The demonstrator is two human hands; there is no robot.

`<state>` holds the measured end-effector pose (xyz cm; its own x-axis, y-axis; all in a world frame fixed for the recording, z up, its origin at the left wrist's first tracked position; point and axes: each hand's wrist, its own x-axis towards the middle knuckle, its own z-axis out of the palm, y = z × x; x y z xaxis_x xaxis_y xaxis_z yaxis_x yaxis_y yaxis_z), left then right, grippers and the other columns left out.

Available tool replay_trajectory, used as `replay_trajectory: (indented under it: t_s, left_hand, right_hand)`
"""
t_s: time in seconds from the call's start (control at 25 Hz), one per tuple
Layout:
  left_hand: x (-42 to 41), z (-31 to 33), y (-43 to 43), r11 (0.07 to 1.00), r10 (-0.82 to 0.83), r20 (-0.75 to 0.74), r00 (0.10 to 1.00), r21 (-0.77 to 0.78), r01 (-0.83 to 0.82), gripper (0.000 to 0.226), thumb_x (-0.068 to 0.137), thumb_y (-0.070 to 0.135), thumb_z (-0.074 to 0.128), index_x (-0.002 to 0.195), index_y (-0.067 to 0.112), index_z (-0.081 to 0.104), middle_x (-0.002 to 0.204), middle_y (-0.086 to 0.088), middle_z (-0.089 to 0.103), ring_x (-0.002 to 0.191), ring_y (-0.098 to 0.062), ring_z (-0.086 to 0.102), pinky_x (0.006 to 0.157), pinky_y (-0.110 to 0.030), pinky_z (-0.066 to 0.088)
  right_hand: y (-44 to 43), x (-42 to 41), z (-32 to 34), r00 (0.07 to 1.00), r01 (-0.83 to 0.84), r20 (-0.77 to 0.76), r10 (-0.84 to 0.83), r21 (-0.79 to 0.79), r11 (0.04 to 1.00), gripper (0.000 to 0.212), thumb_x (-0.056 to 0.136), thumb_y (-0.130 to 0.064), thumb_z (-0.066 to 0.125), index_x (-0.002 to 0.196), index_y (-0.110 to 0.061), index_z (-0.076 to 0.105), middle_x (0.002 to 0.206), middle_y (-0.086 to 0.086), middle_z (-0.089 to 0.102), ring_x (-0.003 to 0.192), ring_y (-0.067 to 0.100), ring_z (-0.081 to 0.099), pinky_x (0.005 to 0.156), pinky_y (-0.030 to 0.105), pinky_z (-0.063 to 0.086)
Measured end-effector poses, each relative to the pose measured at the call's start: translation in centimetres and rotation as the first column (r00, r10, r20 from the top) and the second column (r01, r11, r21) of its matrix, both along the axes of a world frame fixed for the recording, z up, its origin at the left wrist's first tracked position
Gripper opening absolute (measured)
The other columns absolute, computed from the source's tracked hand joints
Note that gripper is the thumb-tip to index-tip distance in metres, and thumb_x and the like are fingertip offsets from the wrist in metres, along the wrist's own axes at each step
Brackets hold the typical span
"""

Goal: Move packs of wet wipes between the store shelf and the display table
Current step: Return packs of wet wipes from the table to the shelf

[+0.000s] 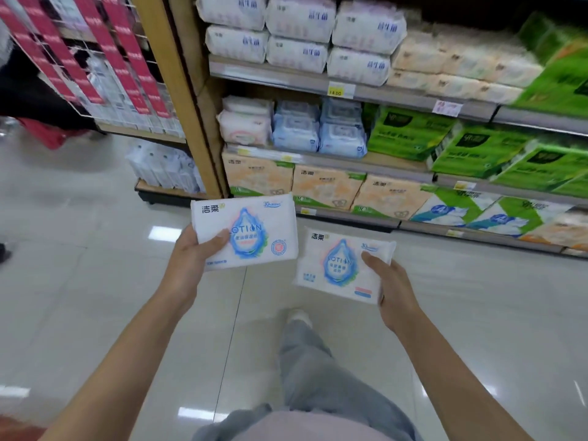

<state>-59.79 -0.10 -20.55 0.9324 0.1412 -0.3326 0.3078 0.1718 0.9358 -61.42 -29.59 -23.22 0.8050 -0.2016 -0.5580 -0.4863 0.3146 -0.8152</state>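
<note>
Two white packs of wet wipes with a blue drop printed on the front are held out over the aisle floor. My left hand (194,253) grips the larger-looking pack (251,230) by its left end, thumb on the front. My right hand (393,288) grips the second pack (337,265) by its right end, thumb on top. Both packs face up toward me. The store shelf (318,84) stands just beyond them, filled with tissue and wipe packs. No display table is in view.
Blue and pink wipe packs (318,132) sit on the middle shelf level, green tissue packs (477,148) to the right. A wooden shelf post (178,90) and a wire rack with red-labelled goods (95,58) stand at left. Glossy tiled floor (95,281) spreads below; my leg (311,361) steps forward.
</note>
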Motion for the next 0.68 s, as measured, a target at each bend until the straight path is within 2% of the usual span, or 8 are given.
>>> replay_trajectory:
  t_s: [0.24,0.32,0.4,0.48,0.6,0.68]
  left_hand:
    - [12.3,1.7,0.7,0.994,0.094,0.041,0.995,-0.063,-0.092,0.04,0.083,0.014,0.065,0.123,0.014,0.058,0.115,-0.004,0.07,0.105,-0.026,0.067,0.091,-0.041,0.052]
    - [16.1,2.8,1.7,0.99,0.114,0.066,0.991,-0.094,-0.107,0.038,0.084,0.013,0.061,0.122,0.016,0.059,0.113,-0.002,0.071,0.103,-0.022,0.068,0.083,-0.034,0.057]
    - [20.6,4.1,3.4,0.985,0.125,0.11,0.986,-0.134,-0.11,0.042,0.081,0.014,0.067,0.122,0.016,0.06,0.113,0.0,0.071,0.101,-0.019,0.068,0.074,-0.025,0.058]
    - [25.2,4.9,5.8,0.986,0.111,0.137,0.984,-0.139,-0.092,0.045,0.076,0.016,0.07,0.12,0.018,0.06,0.113,0.001,0.071,0.103,-0.019,0.068,0.074,-0.026,0.058]
    - [32.6,6.8,10.1,0.994,0.067,0.159,0.985,-0.092,-0.052,0.046,0.076,0.018,0.071,0.121,0.018,0.06,0.113,0.0,0.071,0.103,-0.024,0.068,0.079,-0.044,0.057]
    - [36.7,8.3,12.7,0.996,0.042,0.2,0.979,-0.089,-0.024,0.048,0.077,0.017,0.065,0.124,0.013,0.058,0.113,-0.002,0.071,0.103,-0.023,0.068,0.076,-0.035,0.059]
  right_hand:
    - [2.5,19.5,4.8,0.986,-0.112,0.117,0.114,-0.029,0.993,0.021,0.086,-0.015,0.065,0.108,-0.014,0.064,0.098,0.004,0.075,0.087,0.022,0.073,0.074,0.042,0.06]
    - [4.4,25.1,7.3,0.971,-0.136,0.193,0.14,-0.035,0.99,0.015,0.087,-0.014,0.064,0.102,-0.018,0.065,0.097,0.003,0.075,0.088,0.02,0.072,0.076,0.041,0.06]
    - [6.8,30.4,9.3,0.952,-0.172,0.25,0.175,-0.036,0.984,0.016,0.088,-0.016,0.064,0.104,-0.018,0.064,0.096,0.0,0.075,0.089,0.02,0.072,0.077,0.042,0.059]
    - [9.3,35.2,10.4,0.945,-0.172,0.278,0.175,-0.036,0.984,0.026,0.086,-0.02,0.066,0.111,-0.019,0.062,0.1,-0.001,0.075,0.092,0.021,0.072,0.079,0.043,0.059]
    - [13.8,42.2,11.9,0.926,-0.12,0.356,0.123,-0.031,0.992,0.049,0.082,-0.024,0.07,0.128,-0.021,0.053,0.116,-0.004,0.069,0.105,0.02,0.067,0.088,0.047,0.056]
    - [16.7,46.0,13.7,0.902,-0.079,0.424,0.082,-0.026,0.997,0.058,0.085,-0.021,0.068,0.137,-0.021,0.044,0.126,-0.003,0.064,0.114,0.021,0.063,0.09,0.049,0.054]
